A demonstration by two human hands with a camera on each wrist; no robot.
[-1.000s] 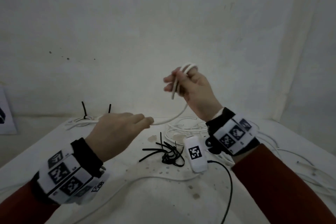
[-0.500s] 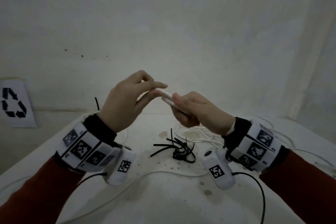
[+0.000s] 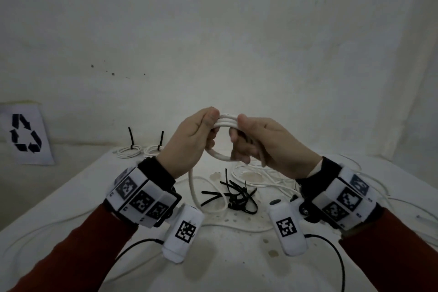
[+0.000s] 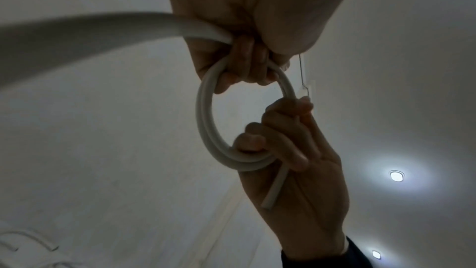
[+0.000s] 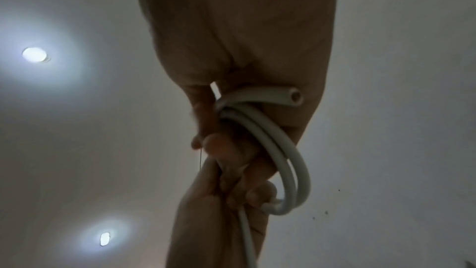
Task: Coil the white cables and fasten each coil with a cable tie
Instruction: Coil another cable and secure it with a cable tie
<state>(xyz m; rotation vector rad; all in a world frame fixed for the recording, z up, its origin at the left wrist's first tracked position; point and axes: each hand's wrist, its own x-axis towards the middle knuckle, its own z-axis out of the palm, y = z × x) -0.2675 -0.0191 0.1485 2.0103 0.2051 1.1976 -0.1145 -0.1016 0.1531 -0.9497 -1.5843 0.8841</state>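
Both hands hold a small coil of white cable (image 3: pixel 225 121) above the table. My left hand (image 3: pixel 192 140) grips the coil's left side, fingers curled through the loop (image 4: pixel 206 121). My right hand (image 3: pixel 256 142) grips its right side, with the cut cable end (image 5: pixel 295 96) lying against the palm. The cable's loose length (image 3: pixel 193 187) hangs from the left hand down to the table. A heap of black cable ties (image 3: pixel 237 194) lies on the table below the hands. Two tied white coils (image 3: pixel 132 149) with upright black tie tails sit at the table's back left.
Loose white cables (image 3: pixel 267 180) sprawl over the white table (image 3: pixel 71 197) behind and right of the ties. A recycling sign (image 3: pixel 25 134) leans on the wall at the left. Black sensor leads (image 3: pixel 331 251) run from both wrists.
The hands came together from apart, and another loop was added; both now grip a coil of several turns at chest height. The view shifted right.
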